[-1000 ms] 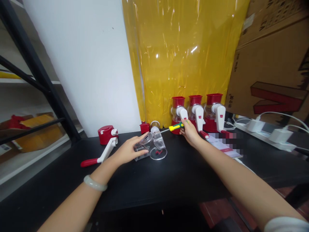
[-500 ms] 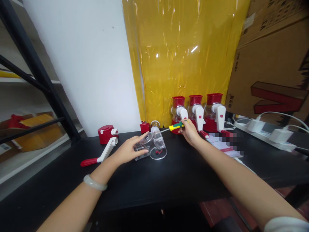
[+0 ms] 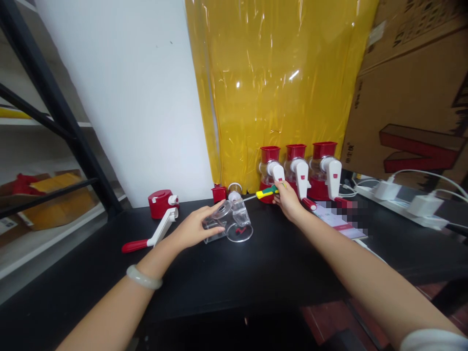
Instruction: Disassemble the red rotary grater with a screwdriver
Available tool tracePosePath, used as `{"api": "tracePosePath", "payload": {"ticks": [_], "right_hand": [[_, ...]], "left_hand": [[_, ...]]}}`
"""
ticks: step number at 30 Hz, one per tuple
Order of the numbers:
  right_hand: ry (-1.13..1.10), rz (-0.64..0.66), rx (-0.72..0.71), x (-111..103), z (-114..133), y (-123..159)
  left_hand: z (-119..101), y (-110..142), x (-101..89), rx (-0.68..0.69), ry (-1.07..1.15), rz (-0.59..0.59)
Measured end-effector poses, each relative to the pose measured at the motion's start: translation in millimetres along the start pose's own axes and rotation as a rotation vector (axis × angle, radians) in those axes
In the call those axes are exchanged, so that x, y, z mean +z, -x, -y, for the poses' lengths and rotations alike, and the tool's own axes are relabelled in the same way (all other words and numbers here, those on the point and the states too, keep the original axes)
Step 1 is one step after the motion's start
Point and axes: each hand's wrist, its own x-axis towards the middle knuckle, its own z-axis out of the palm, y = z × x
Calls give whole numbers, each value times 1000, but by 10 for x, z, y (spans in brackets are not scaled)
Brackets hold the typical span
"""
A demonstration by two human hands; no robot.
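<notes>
My left hand [image 3: 199,225] has thumb and fingers around a clear plastic grater body [image 3: 238,228], which lies on the black table. A small red mark shows on its round base. In my right hand [image 3: 287,197] is a screwdriver [image 3: 268,191] with a yellow and green handle, its thin shaft pointing left toward the clear body. Just behind the body are a metal grating drum [image 3: 235,189] and a small red plastic part [image 3: 219,193]. Left of my left hand sit a red round base [image 3: 161,204] and a white crank [image 3: 164,225] with a red handle.
Three assembled red and white rotary graters [image 3: 299,170] stand at the back right. Beside them lie a phone or tablet [image 3: 340,219], partly pixelated, and a white power strip [image 3: 402,204] with cables. A large cardboard box [image 3: 405,107] rises on the right, black-framed shelving [image 3: 47,122] on the left.
Hardly anything differs. The screwdriver and my right hand have shifted very slightly; my left hand keeps its hold on the clear grater body.
</notes>
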Motion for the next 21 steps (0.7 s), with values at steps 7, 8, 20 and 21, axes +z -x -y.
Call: {"api": "tracePosePath", "payload": {"ticks": [7, 8, 20, 21], "right_hand": [[-71, -14, -14, 16, 2, 2], [-73, -13, -17, 14, -2, 1], [-73, -9, -16, 19, 5, 15], [-74, -8, -15, 21, 7, 16]], "left_hand": [[17, -1, 6, 2, 9, 0], [18, -1, 7, 1, 13, 0], [-9, -1, -2, -9, 4, 4], [-8, -1, -2, -5, 3, 1]]}}
